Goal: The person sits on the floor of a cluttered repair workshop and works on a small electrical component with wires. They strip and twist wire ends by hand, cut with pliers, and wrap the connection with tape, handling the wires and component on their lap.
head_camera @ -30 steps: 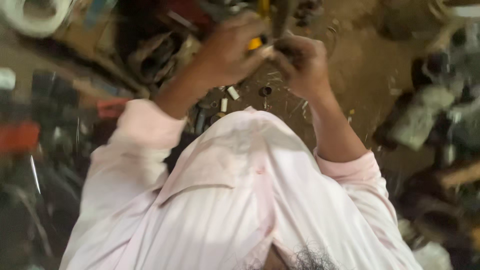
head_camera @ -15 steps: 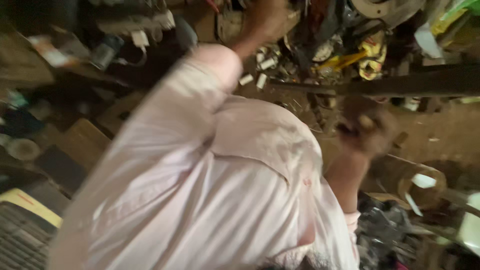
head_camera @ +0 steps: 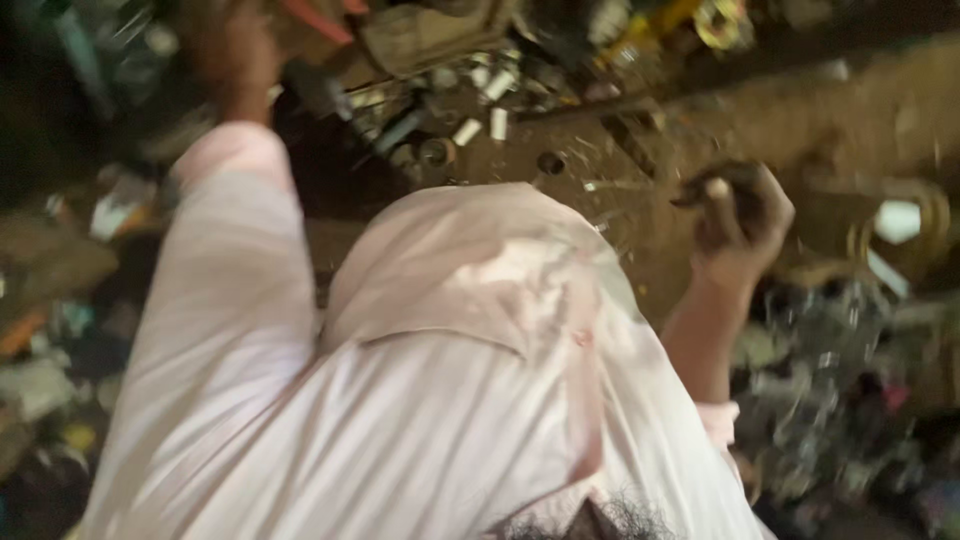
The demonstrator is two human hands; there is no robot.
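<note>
sorting small parts: right hand (head_camera: pixel 735 215) fingers curled around small dark metal piece (head_camera: pixel 712 190); left hand (head_camera: pixel 235 50) reaching into blurred scrap pile (head_camera: pixel 430 60), finger state unclear; next needs a steady pick.

Left hand (head_camera: pixel 235 50) reaches far forward, arm outstretched; right hand (head_camera: pixel 738 215) is raised, fingers curled shut.

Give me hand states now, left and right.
Left hand: blurred, reaching into the clutter; cannot tell.
Right hand: closed around a small dark object.
</note>
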